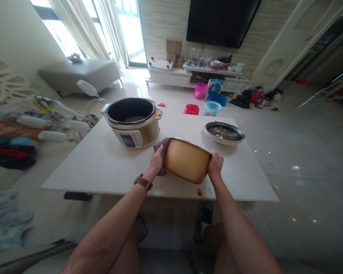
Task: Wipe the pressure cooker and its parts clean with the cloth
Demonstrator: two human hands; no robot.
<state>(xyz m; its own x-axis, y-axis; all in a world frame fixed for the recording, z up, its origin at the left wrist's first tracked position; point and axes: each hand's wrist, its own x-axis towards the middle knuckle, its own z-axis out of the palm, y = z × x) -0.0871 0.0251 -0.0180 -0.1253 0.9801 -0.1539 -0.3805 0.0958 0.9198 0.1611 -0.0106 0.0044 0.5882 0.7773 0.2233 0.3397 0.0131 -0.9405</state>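
Note:
Between my hands a gold-coloured inner pot (187, 160) is held tilted over the white table, its opening turned away from me. My left hand (157, 161) presses a dark grey-brown cloth (162, 171) against the pot's left side. At the right, my right hand (215, 163) grips the rim and wall of the pot. The rice cooker body (148, 133) stands at the back left with its dark inside showing and a control panel in front. To the right rear lies a detached lid (224, 133), its inner face up.
The white table (97, 171) has a small brown thing (199, 191) near its front edge. Past the far edge are a red stool (191, 109) and a light-blue basket (213, 108). White paddle-shaped arms of a stand (87, 87) rise at the left.

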